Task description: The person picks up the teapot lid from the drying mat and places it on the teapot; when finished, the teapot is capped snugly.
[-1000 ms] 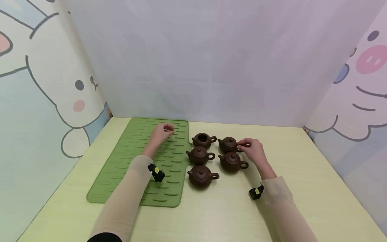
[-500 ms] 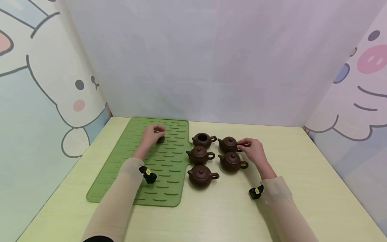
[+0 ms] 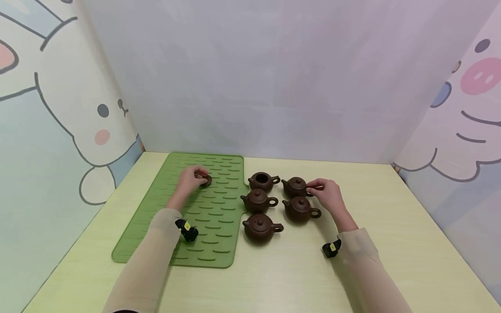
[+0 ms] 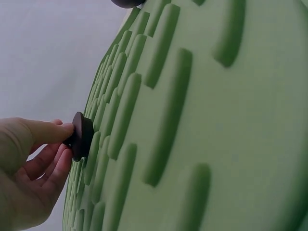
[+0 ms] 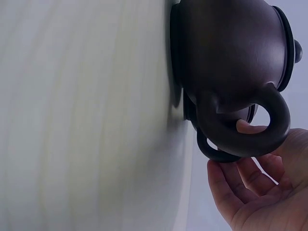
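A small dark brown teapot lid (image 4: 83, 136) is pinched by its knob between the thumb and fingers of my left hand (image 3: 189, 181). The lid is right at the ridged surface of the green mat (image 3: 156, 230), toward its far part. My right hand (image 3: 327, 194) pinches the handle of the back right teapot (image 3: 295, 186), which has its lid on. In the right wrist view a nearer teapot (image 5: 236, 48) partly hides that handle. Left of the gripped teapot stands a lidless teapot (image 3: 261, 181), its round opening dark.
Three more lidded brown teapots stand close by: one in the middle left (image 3: 257, 200), one at front left (image 3: 260, 228) and one at right (image 3: 300, 209). All rest near the mat's right edge on a pale wooden table (image 3: 305, 274). A pale wall (image 3: 274, 87) rises behind.
My left hand has moved leftward and down over the mat with the lid, which now shows beyond the fingers. The right hand keeps its grip on the teapot handle without moving.
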A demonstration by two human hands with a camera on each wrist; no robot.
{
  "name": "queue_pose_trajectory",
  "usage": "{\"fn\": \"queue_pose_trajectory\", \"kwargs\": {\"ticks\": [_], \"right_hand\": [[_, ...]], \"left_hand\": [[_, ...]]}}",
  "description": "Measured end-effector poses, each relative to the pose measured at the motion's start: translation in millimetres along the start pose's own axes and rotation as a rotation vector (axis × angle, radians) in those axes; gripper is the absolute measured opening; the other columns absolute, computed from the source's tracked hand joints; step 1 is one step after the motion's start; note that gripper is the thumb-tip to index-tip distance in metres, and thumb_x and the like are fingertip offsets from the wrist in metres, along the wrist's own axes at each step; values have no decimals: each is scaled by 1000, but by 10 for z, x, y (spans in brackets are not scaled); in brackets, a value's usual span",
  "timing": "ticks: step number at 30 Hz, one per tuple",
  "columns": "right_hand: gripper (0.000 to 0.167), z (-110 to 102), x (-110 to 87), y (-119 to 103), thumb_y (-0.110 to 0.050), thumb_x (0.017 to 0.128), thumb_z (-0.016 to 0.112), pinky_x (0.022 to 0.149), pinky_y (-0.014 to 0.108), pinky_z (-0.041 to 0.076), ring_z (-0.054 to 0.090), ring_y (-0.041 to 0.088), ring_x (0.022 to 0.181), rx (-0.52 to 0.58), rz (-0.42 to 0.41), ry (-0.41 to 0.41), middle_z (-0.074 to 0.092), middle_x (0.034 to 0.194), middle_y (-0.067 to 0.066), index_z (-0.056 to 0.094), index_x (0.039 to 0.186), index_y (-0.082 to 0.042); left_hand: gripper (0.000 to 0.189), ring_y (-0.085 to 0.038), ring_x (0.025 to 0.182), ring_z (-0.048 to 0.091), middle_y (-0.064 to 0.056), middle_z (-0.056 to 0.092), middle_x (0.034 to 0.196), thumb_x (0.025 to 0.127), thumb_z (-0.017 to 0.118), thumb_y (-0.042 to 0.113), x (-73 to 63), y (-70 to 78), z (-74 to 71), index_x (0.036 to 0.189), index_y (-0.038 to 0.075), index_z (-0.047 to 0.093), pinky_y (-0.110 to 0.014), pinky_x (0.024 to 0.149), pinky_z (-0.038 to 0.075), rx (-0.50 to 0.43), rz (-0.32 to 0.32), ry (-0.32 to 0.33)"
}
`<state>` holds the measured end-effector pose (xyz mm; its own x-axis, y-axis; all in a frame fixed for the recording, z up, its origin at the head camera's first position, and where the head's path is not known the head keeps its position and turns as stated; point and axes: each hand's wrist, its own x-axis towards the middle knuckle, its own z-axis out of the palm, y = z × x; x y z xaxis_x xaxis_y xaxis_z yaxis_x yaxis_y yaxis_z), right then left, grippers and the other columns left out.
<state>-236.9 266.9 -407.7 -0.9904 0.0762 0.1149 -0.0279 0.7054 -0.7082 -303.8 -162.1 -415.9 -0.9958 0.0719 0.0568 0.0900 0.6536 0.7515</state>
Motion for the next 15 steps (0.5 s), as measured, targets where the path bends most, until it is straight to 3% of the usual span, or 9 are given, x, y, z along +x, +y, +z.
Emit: {"fn": "queue_pose_trajectory", "kwargs": {"ticks": [10, 15], "right_hand": [[22, -60, -26, -75, -16, 96, 65, 91, 47, 55, 68, 37, 109, -8, 5, -30, 73, 112, 20, 72, 111, -1], [26, -96, 37, -164, -20, 97, 64, 85, 42, 55, 68, 37, 109, -1, -16, -28, 72, 114, 21, 71, 114, -1]], "left_hand": [[21, -37, 107, 65, -25, 68, 116, 93, 65, 0, -47, 3, -25, 114, -2, 68, -47, 93, 55, -10, -3, 8], [21, -36, 107, 65, -22, 68, 116, 95, 65, 4, -55, 73, -29, 115, 1, 68, -48, 93, 55, 10, -20, 24]]}}
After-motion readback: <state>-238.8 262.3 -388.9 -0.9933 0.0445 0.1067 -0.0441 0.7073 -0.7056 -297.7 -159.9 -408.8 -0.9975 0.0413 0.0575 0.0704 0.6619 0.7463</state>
